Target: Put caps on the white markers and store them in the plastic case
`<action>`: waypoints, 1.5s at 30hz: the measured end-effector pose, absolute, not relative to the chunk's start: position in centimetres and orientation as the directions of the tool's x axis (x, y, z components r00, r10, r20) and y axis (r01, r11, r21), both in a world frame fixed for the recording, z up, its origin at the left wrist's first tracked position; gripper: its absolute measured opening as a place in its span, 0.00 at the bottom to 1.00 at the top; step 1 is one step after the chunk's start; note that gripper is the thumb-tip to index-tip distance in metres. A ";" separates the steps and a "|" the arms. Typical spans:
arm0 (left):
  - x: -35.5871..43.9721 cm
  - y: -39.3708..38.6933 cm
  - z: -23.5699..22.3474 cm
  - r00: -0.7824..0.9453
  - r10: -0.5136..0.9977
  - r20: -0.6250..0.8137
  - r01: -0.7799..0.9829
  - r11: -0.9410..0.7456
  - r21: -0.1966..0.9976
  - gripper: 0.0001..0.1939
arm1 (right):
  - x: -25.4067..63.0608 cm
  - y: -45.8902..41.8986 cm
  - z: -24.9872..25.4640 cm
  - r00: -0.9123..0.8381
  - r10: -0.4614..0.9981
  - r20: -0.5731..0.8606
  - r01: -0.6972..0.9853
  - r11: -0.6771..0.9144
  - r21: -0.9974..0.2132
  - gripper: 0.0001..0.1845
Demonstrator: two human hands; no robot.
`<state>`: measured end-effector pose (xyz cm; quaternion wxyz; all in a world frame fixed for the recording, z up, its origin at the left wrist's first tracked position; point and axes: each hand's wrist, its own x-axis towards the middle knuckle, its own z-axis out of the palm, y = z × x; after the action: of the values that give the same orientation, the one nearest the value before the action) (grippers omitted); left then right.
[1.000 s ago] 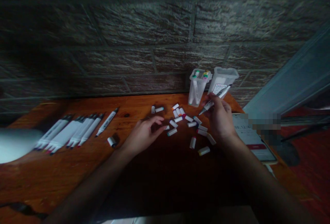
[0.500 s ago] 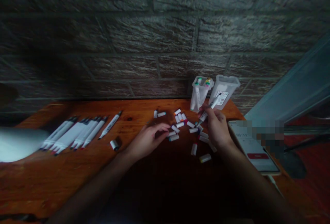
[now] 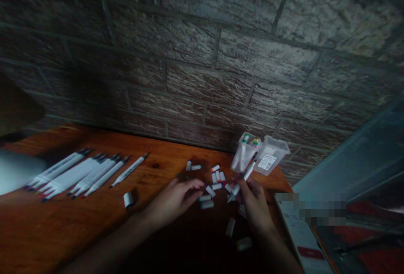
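Note:
My right hand (image 3: 253,200) pinches a white marker (image 3: 243,181), held slanted with its lower tip over the loose caps. Fingers apart and slightly curved, my left hand (image 3: 178,198) hovers at the left side of the caps and holds nothing that I can see. Closest to its thumb lies a white marker cap (image 3: 205,198), with another cap (image 3: 207,204) just below. Several more white caps with coloured ends are scattered between the hands, such as an orange-ended cap (image 3: 215,168). Part of the pile is hidden behind my right hand.
A row of uncapped markers (image 3: 75,173) lies at left, with a single marker (image 3: 129,171) and a black-ended cap (image 3: 128,200) beside it. Against the brick wall stand a clear box of markers (image 3: 241,156) and a second clear box (image 3: 271,154). A phone (image 3: 303,232) lies at right.
The view has tilted up and turned, so the table sits lower. My right hand has brought the marker down and left over the caps. My left hand has drawn back from the cap by its thumb.

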<state>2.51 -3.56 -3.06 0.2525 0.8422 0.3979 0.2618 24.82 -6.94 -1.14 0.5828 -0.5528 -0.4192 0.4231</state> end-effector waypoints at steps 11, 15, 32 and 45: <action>2.6 -3.6 -3.0 0.545 0.793 0.273 0.503 -0.570 0.650 0.11 | 24.5 -7.3 -1.2 0.265 0.964 0.022 -0.044 0.034 -0.998 0.16; 2.7 -3.7 -2.7 0.543 0.794 0.273 0.524 -0.575 0.629 0.10 | 24.4 -7.5 -0.5 0.298 0.954 -0.011 -0.050 0.004 -0.999 0.16; 3.3 -4.3 -3.0 0.607 0.757 0.243 0.579 -0.630 0.517 0.11 | 24.5 -7.4 -0.7 0.286 0.958 0.001 -0.100 0.031 -0.995 0.13; 3.9 -5.4 -3.6 0.707 0.670 0.227 0.575 -0.731 0.366 0.13 | 24.5 -7.5 -0.8 0.313 0.950 -0.010 -0.103 0.023 -0.994 0.14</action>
<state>3.86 -5.38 -3.58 0.1353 0.9139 0.3405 0.1748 24.53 -7.48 -0.83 0.6005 -0.5442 -0.3887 0.4383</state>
